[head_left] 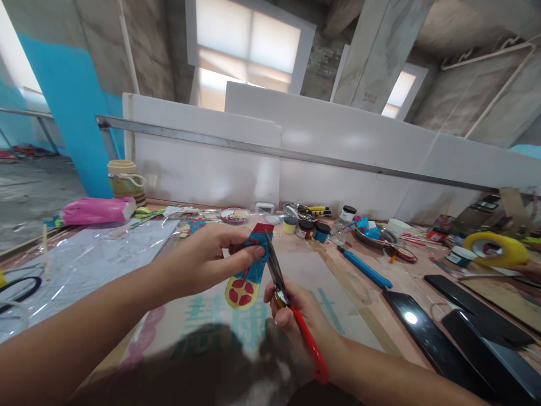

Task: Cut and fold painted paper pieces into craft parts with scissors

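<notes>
Between the thumb and fingers of my left hand (215, 256) is a painted strip (244, 290), blue and red above with a rounded yellow end bearing red petal shapes. It is held up over the worktable, and what it is made of I cannot tell. My right hand (304, 321) grips red-handled scissors (306, 341), their blades pointing up and away from me. The blade tips lie against the right edge of the strip near its top. Whether the blades are parted is hard to make out. Under both hands lies a pale sheet (203, 321) with green and pink markings.
Paint jars (305, 229) and a metal dish (376, 232) line the back. On the right lie a blue-handled cutter (366, 268), a black phone (416, 324), dark flat pieces and yellow tape (492, 249). Left are plastic-covered drawings (114, 259), a pink packet (98, 211) and a mug (124, 183).
</notes>
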Demonstrator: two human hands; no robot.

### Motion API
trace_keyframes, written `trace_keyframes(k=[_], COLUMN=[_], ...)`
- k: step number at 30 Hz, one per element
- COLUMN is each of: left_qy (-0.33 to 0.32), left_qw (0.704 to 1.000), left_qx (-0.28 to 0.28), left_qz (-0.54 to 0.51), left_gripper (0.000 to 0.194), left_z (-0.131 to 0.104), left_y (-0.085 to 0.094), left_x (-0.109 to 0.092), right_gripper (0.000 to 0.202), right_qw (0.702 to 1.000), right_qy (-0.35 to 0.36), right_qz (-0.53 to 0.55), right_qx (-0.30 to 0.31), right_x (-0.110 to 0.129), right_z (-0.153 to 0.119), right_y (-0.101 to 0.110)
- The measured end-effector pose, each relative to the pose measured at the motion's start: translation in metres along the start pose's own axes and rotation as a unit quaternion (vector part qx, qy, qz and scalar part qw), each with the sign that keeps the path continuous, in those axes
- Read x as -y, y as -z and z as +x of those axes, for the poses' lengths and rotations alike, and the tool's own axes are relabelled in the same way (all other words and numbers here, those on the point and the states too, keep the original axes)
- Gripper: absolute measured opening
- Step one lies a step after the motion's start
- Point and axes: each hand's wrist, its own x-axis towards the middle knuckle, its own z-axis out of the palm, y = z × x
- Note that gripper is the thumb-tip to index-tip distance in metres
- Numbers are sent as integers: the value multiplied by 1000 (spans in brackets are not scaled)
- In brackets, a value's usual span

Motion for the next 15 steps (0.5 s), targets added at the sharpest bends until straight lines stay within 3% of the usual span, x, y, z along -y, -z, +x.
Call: trace_keyframes(k=[12,15], left_qy=[8,10], left_qw=[1000,1000], left_qx=[5,-26], left_qz=[1,11], left_gripper=[35,36], left_z=[0,-1], left_y=[1,3], left_x=[-2,0], right_gripper=[70,70], right_qw=[1000,1000], right_qy=[-7,-3], right_qz=[9,15], right_qx=[3,5], right_x=[4,2], right_z=[0,-1], right_y=[1,0])
